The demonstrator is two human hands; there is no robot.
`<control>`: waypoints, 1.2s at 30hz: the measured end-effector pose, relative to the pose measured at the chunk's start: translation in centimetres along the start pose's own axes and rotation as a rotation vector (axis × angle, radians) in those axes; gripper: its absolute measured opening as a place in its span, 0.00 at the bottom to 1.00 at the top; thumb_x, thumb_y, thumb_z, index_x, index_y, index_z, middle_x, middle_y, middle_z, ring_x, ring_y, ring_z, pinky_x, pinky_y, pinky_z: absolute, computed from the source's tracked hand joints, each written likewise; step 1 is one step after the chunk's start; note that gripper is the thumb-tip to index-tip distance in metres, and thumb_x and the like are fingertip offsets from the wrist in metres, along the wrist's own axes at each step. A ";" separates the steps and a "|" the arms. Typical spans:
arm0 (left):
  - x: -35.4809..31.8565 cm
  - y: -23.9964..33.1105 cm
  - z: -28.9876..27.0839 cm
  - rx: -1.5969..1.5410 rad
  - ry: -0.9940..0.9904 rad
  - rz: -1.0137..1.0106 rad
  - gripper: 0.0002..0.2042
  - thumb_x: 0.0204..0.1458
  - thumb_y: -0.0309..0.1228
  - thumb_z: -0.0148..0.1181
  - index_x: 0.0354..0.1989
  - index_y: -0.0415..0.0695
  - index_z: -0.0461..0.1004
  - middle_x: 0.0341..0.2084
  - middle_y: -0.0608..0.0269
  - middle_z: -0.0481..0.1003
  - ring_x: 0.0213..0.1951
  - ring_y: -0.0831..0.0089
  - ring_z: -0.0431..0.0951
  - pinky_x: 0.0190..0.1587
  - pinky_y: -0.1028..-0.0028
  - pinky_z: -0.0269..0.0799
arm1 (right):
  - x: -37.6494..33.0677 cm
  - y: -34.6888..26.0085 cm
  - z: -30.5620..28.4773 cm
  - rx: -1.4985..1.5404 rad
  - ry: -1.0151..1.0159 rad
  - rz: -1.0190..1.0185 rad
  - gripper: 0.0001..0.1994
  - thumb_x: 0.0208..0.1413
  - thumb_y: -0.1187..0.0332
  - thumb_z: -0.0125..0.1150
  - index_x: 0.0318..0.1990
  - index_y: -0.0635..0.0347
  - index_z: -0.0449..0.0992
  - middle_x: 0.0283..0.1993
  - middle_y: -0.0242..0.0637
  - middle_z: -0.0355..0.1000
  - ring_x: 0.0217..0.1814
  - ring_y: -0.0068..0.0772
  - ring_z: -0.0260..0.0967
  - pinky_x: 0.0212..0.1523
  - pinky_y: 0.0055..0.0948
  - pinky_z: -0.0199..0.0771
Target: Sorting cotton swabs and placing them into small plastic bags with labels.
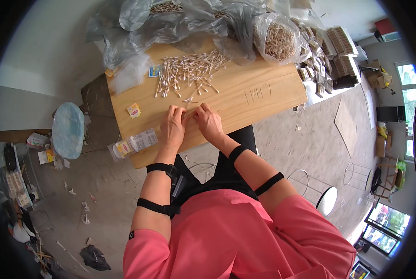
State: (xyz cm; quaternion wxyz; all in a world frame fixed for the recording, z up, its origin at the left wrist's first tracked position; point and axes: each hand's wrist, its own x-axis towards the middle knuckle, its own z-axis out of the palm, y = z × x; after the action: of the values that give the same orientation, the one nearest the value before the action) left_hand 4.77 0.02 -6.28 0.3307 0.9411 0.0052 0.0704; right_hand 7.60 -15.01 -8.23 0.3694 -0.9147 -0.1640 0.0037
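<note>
Close together at the table's near edge, my left hand (173,123) and my right hand (207,122) both have their fingers pinched. A cotton swab (188,100) with white tips shows just beyond the fingertips, its stick running down toward my left fingers. What my right fingers pinch is too small and covered to make out. Farther back on the wooden table (236,100) a loose pile of cotton swabs (189,69) is spread out. Left of my hands lie small yellow-and-white cards (134,110) and a clear printed packet (140,142) with a yellow label.
Clear plastic bags (129,74) and a blue card (155,71) lie left of the pile. A large bag of swabs (278,42) stands at the back right, beside stacked bundles (340,42). A blue-covered stool (68,130) is at left, a round stool (327,201) at right.
</note>
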 end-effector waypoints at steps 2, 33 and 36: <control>-0.5 -0.4 0.1 0.012 0.063 0.010 0.08 0.52 0.27 0.62 0.38 0.46 0.72 0.38 0.61 0.70 0.39 0.55 0.75 0.38 0.59 0.72 | -0.4 0.1 -0.4 -0.038 -0.009 -0.088 0.03 0.54 0.71 0.57 0.35 0.59 0.71 0.38 0.43 0.70 0.39 0.51 0.72 0.38 0.45 0.72; -6.9 -1.0 -0.8 0.130 0.106 0.009 0.26 0.50 0.29 0.65 0.59 0.47 0.65 0.54 0.61 0.67 0.54 0.56 0.67 0.57 0.56 0.62 | 11.5 6.9 -16.9 -0.276 0.286 -0.482 0.05 0.51 0.72 0.60 0.36 0.51 0.74 0.37 0.38 0.70 0.37 0.46 0.72 0.32 0.40 0.72; -7.2 -1.1 -1.1 0.118 0.123 -0.007 0.28 0.50 0.29 0.65 0.61 0.46 0.63 0.57 0.59 0.65 0.56 0.55 0.66 0.59 0.56 0.60 | 5.7 5.2 -10.5 -0.115 0.041 -0.078 0.04 0.52 0.69 0.64 0.35 0.53 0.76 0.39 0.37 0.70 0.36 0.47 0.73 0.33 0.42 0.73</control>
State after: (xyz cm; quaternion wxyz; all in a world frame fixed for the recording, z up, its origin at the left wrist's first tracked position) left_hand -2.45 1.12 -7.01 0.2742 0.9528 0.0330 0.1263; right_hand 15.90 -23.82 -3.47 0.3194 -0.9271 -0.1920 -0.0390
